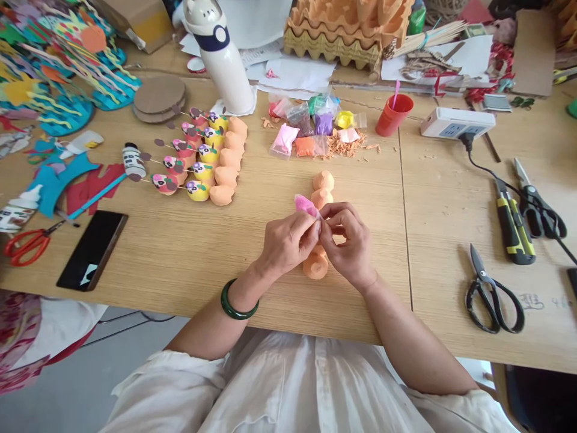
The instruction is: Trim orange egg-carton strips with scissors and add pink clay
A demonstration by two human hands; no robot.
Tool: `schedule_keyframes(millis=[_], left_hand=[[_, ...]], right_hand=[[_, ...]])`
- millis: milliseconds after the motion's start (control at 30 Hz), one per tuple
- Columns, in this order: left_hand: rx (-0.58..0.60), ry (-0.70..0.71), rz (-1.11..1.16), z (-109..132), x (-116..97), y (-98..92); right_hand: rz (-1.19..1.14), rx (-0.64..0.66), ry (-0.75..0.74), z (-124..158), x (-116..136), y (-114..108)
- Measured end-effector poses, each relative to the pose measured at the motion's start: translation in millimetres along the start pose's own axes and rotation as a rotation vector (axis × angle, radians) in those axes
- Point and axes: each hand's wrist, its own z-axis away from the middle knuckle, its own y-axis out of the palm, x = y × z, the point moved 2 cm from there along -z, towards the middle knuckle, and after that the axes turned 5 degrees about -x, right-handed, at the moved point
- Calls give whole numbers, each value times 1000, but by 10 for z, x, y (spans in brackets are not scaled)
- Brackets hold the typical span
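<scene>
Both hands meet at the centre over a row of orange egg-carton cups, which they partly hide. My left hand is closed on a small plastic bag of pink clay. Fingertips of my right hand pinch together at the bag's near edge, touching the left fingertips. Farther left stand rows of egg-carton cups, some painted as caterpillars with faces and feelers, beside a plain orange row. Beyond the hands lie bags of coloured clay, among them a light pink one and an orange one.
A white bottle, stacked egg trays and a red cup stand at the back. Black-handled scissors, a utility knife and a power strip lie right. A phone and red-handled scissors lie left.
</scene>
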Motion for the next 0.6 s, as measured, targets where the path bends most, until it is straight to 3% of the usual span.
schedule_keyframes(millis=[267, 467, 600], left_hand=[[-45, 26, -43, -9, -15, 10], [-40, -31, -77, 7, 4, -16], [-25, 13, -75, 6, 33, -13]], right_hand=[[-23, -71, 77, 20, -16, 47], [-188, 108, 129, -47, -58, -3], [-129, 119, 72, -48, -64, -28]])
